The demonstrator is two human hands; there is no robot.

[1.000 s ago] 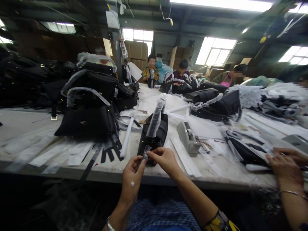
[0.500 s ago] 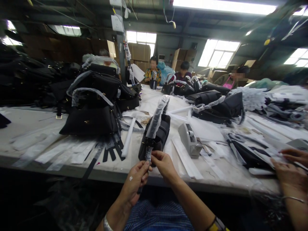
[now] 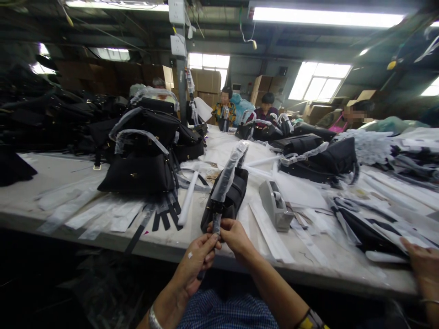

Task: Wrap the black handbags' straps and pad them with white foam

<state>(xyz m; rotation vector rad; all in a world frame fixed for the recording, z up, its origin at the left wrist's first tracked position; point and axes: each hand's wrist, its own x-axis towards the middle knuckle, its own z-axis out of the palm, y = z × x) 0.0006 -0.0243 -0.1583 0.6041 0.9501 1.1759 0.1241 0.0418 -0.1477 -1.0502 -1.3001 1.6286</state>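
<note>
A black handbag (image 3: 236, 189) stands end-on at the table's front edge, its raised handle (image 3: 230, 169) wrapped in clear plastic. From its near end a dark strap (image 3: 216, 223), covered with clear film, runs down toward me. My left hand (image 3: 200, 253) pinches this strap between thumb and fingers, and a dark end of it shows below the palm. Just above, my right hand (image 3: 236, 235) has its fingertips closed on the same strap, close to the bag. The fingers hide part of the strap.
A grey tape dispenser (image 3: 276, 205) stands right of the bag. Left are a black handbag (image 3: 137, 173) and several dark strips (image 3: 164, 217). White strips (image 3: 270, 233) lie at the right. A co-worker's hand (image 3: 423, 262) rests near a black piece at far right. Other people sit across the table.
The view has shifted slightly, so everything sits a little lower and further right. Both my hands keep hold of the strap. One of the co-worker's hands at the right has left the view.
</note>
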